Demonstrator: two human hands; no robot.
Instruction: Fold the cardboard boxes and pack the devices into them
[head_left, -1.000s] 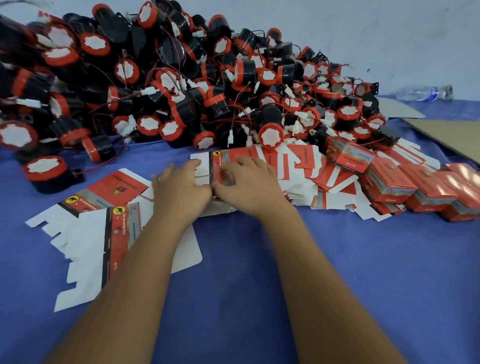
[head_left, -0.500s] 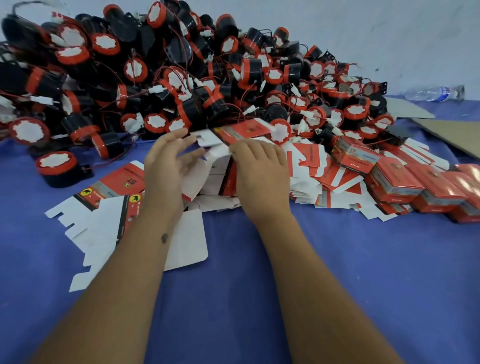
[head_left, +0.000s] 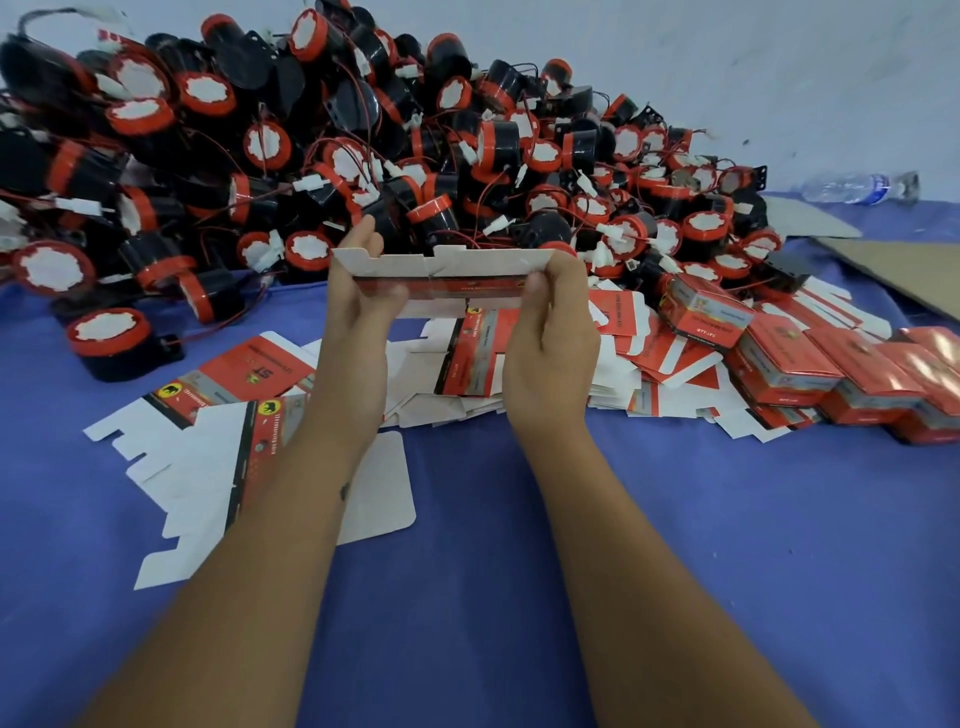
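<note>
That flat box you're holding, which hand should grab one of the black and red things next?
Probably the left hand: its fingertips already reach past the flat box toward the device pile. The right hand sits lower, nearer the finished boxes.

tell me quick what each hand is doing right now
Left hand: grips the left end of a flat cardboard box, raised off the table.
Right hand: pinches the right end of the same box.

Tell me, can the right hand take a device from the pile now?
Probably not at once. The right hand and the left hand both grip a flat box held up before the pile. The pile lies just behind, unblocked, once the fingers let go.
</note>
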